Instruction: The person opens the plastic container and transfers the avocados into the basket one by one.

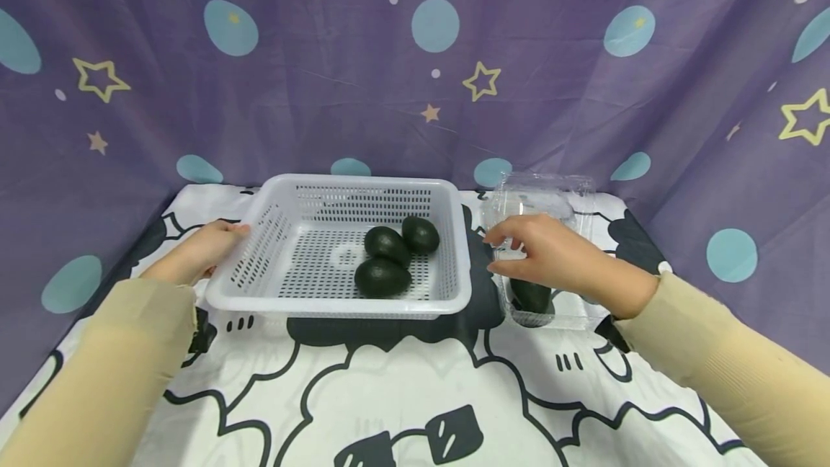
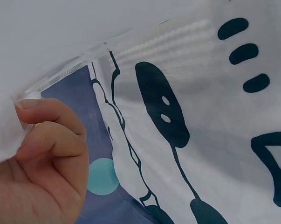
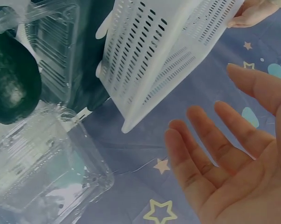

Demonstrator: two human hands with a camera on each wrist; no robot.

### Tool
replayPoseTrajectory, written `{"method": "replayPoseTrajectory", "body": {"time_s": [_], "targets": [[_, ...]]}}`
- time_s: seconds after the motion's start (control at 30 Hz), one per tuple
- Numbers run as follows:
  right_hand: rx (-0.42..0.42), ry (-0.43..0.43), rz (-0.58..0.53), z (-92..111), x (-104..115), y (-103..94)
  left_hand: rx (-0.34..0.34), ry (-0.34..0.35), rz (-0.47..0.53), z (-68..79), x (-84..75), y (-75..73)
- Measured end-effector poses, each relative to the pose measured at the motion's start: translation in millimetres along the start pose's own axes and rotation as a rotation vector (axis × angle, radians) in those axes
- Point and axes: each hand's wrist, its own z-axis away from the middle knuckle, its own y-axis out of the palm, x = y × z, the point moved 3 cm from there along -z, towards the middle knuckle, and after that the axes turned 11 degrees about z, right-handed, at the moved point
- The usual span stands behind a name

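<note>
My left hand [image 1: 210,245] grips the left rim of a white plastic basket [image 1: 337,305]. In the left wrist view its fingers [image 2: 56,114] are curled at the basket's edge. Three dark green avocados [image 1: 382,277] lie together in the right half of the basket. To the right, my right hand [image 1: 551,251] hovers over a clear plastic clamshell box [image 1: 577,317], holding nothing, with its fingers spread and slightly bent. One dark avocado [image 1: 530,297] shows in the box's near part, partly covered by the hand. The box's lid [image 3: 84,172] stands folded open.
The basket and box stand side by side on a white cloth [image 1: 415,380] with black cartoon drawings. Behind and beside the table hangs a purple curtain [image 1: 324,107] with stars and blue dots.
</note>
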Motion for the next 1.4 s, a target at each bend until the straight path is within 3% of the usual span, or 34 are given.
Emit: {"method": "replayPoseTrajectory", "body": {"time_s": [0.47, 1.07, 1.4], "targets": [[0.051, 0.062, -0.006, 11, -16, 16.8, -0.010, 0.007, 0.005, -4.5, 3.7, -1.7], [0.039, 0.110, -0.017, 19, -35, 38.5, -0.007, 0.000, -0.009, -2.4, 4.1, -1.3], [0.083, 0.187, -0.005, 22, -53, 52.1, -0.015, -0.005, -0.012, -1.3, 3.9, -0.5]]}}
